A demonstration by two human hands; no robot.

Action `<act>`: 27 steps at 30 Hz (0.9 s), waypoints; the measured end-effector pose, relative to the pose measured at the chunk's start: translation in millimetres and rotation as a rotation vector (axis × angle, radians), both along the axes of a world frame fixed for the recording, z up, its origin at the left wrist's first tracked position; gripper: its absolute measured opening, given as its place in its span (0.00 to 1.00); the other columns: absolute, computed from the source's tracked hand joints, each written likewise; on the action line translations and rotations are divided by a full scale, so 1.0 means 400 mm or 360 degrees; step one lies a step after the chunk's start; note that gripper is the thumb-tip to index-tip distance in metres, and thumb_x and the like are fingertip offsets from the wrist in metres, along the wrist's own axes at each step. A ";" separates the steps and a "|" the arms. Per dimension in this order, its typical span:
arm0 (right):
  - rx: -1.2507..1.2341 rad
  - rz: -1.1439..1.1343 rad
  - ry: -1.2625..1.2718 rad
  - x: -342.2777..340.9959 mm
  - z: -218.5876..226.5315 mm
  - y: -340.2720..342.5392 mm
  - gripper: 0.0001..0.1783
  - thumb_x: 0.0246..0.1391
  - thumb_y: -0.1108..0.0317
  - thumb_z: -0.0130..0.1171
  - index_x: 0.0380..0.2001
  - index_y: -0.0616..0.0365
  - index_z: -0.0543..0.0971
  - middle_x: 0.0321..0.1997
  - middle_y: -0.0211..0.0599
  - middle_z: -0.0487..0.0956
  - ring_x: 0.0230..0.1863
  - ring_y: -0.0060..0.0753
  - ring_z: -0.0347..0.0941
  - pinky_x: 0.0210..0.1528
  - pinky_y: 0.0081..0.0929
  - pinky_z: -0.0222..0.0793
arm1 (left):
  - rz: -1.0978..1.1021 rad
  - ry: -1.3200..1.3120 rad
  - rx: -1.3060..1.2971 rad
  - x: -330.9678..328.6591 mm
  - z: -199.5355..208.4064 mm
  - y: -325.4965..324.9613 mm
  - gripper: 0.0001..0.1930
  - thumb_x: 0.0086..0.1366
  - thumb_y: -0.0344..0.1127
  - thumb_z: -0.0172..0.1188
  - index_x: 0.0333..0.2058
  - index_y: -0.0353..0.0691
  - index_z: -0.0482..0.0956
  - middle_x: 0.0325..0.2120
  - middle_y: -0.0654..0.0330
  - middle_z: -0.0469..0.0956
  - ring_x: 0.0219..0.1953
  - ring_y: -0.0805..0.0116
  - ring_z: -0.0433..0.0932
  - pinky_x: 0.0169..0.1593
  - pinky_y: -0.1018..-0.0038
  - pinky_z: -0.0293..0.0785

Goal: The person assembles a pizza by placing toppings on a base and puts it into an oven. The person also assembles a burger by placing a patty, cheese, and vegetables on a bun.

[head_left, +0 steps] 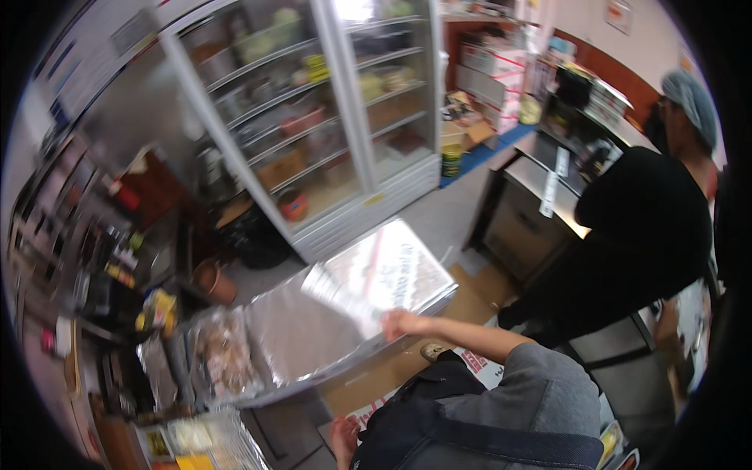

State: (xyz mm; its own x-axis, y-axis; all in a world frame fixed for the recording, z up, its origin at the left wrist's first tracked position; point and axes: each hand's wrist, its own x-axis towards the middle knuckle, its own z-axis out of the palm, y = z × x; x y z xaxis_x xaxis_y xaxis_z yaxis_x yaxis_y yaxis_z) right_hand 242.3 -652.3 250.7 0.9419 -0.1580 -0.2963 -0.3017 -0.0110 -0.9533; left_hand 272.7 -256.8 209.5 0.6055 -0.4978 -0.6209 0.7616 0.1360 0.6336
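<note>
My right hand [401, 323] is stretched out over the counter, its fingers closed on the edge of a white printed paper sheet [342, 300]. The sheet is slightly blurred and tilts up to the left. Under and beyond it lies a white box-like package [419, 270] with printing on top. To the left is a flat silver foil-like surface [290, 333], and beside that a clear-wrapped tray of brownish food [222, 352]. My left hand [343, 435] hangs low near my waist, away from the counter. Its fingers are loosely bent and nothing shows in them.
A glass-door refrigerator [364, 200] stands beyond the counter. At the right, a person in black [646, 211] wearing a hair cover is by a metal worktable [533, 176]. Flattened cardboard [356, 389] covers the floor. Containers of ingredients [192, 433] sit at the lower left.
</note>
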 end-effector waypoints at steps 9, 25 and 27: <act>0.1194 -0.2328 -0.0580 -0.437 -0.034 -0.807 0.07 0.50 0.76 0.47 0.34 0.59 0.70 0.14 0.32 0.69 0.15 0.27 0.67 0.18 0.23 0.65 | -0.1076 -0.0629 0.0976 0.030 -0.180 -0.355 0.09 0.60 0.40 0.52 0.35 0.42 0.73 0.30 0.56 0.77 0.36 0.61 0.77 0.39 0.67 0.72; 0.0667 -0.2605 0.0520 -0.576 -0.724 -0.815 0.13 0.51 0.70 0.43 0.23 0.65 0.75 0.19 0.48 0.75 0.19 0.44 0.72 0.20 0.41 0.68 | -0.1785 -0.0885 0.1135 0.115 -0.336 -0.826 0.11 0.59 0.43 0.52 0.31 0.41 0.75 0.28 0.54 0.77 0.33 0.58 0.77 0.37 0.64 0.72; 0.1020 -0.2386 0.0602 -0.496 -0.770 -0.682 0.11 0.52 0.68 0.44 0.25 0.63 0.74 0.22 0.45 0.75 0.22 0.41 0.73 0.21 0.38 0.70 | -0.1874 -0.0939 0.1143 0.117 -0.356 -0.875 0.12 0.59 0.43 0.52 0.31 0.41 0.75 0.28 0.54 0.77 0.33 0.58 0.77 0.37 0.64 0.72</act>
State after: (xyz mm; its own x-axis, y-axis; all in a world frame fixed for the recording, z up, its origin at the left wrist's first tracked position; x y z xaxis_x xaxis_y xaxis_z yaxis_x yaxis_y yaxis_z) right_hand 43.8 -925.2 -57.4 -0.0549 -0.5633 -0.8244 0.1177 0.8163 -0.5656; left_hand 319.3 -606.8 67.1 0.3296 -0.5685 -0.7538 -0.1710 -0.8212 0.5445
